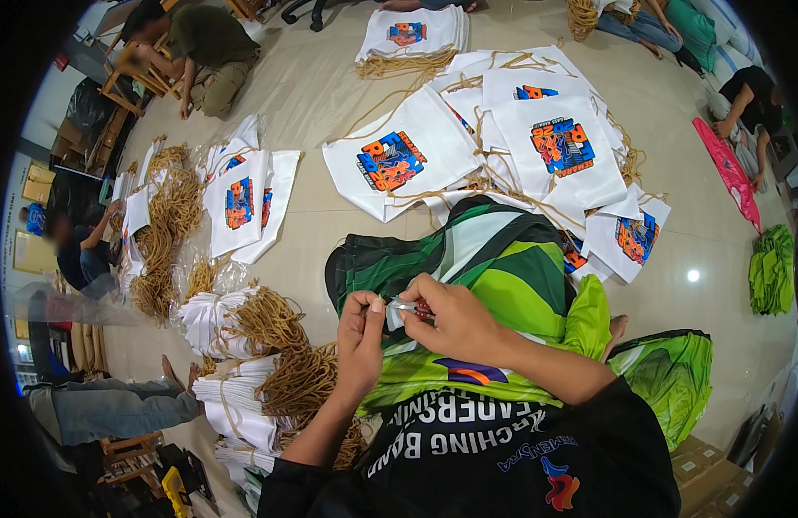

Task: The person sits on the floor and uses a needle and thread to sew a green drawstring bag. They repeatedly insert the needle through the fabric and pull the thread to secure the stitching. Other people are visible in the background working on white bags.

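Over my lap lies a shiny green, black and white garment (pixel 521 289). Above it, my left hand (pixel 362 337) is closed in a pinch, thumb against fingers, beside a small whitish piece; exactly what it grips is too small to make out. Close on its right, my right hand (pixel 457 321) wraps around small scissors (pixel 404 306) with a metal blade and a red handle. The blade points left at my left fingertips. Most of the handle is hidden in my right palm.
White printed drawstring bags (pixel 550 142) lie heaped ahead on the tiled floor, with a neat stack (pixel 413 33) beyond. Bundled white bags with tan cords (pixel 235 328) line my left. A green garment (pixel 671 380) lies at right. Several people sit around, one by a wooden stool (pixel 138 76).
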The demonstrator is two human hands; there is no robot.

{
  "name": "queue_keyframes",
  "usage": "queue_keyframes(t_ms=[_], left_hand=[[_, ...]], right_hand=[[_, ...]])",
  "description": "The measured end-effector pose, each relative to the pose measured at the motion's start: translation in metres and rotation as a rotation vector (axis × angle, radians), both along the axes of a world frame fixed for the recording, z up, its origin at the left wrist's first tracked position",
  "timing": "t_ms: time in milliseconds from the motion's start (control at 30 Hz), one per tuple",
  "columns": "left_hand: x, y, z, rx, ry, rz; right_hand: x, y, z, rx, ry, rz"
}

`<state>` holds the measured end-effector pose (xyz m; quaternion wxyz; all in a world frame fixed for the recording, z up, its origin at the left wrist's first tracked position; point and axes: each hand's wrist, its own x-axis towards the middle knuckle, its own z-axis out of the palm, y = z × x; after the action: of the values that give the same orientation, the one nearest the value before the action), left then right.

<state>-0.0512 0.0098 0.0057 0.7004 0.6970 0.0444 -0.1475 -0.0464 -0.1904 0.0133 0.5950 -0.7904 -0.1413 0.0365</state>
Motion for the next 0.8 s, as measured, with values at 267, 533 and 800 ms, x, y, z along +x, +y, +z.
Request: queue_keyframes(t_ms=[267, 533, 800], left_hand=[[-0.0003, -0.0034, -0.0030, -0.021, -0.132, -0.035], [-0.0022, -0.0062, -0.0026, 0.004, -0.165, -0.044], [-0.0036, -0.0059, -0.0028, -0.030, -0.148, -0.046]], right_hand=[[-0.0048, 0.0042, 0.0007, -0.084, -0.050, -0.016], [-0.0047, 0.0061, 0.0010, -0.122, -0.086, -0.036], [-0.0059, 0.0109, -0.0067, -0.132, -0.145, -0.065]])
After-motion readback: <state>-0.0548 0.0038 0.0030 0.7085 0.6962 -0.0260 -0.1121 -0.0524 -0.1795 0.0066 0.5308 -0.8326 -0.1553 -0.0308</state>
